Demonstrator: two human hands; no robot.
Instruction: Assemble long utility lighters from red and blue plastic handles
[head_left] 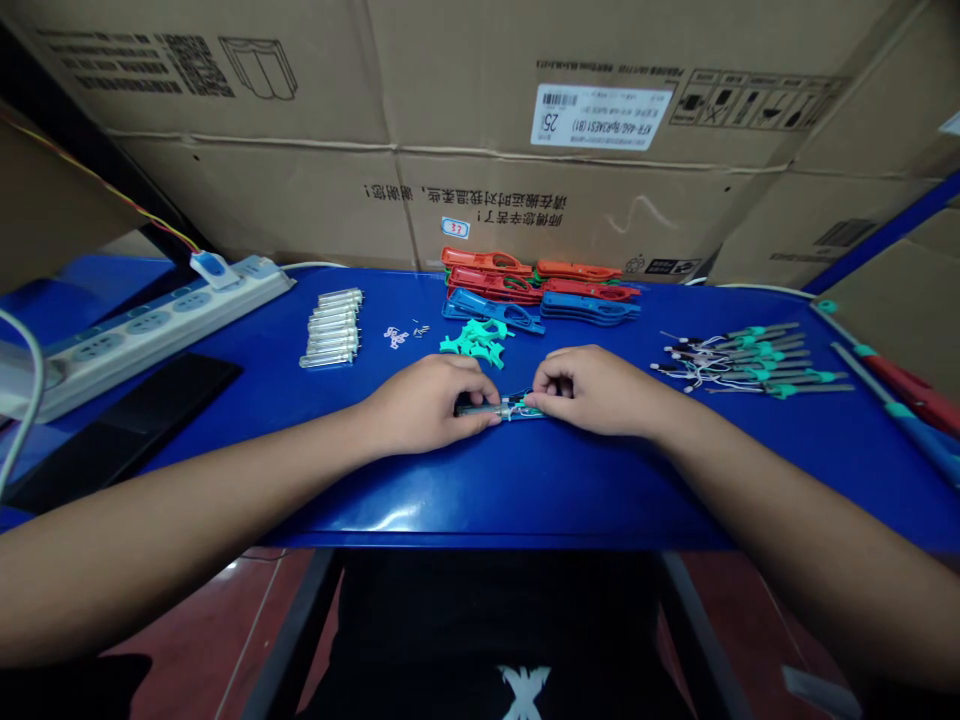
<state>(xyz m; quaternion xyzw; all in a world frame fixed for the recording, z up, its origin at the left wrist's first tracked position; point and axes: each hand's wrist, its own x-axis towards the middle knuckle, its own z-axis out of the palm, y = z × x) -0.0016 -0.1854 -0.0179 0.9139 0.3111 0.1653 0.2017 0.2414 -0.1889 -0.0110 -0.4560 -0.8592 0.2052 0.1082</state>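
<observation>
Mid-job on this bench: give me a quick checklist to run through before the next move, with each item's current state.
1. Both hands on the slim wired assembly: ok, left hand and right hand pinch it.
2. Assembly's joints seated: cannot tell, fingers hide them.
3. Teal plastic pieces within reach: ok, heaped just beyond the hands.
4. Metal tubes orderly: ok, lined up left of the hands.
5. Wires on the teal-handled wired rods untangled: cannot tell, they overlap.
</observation>
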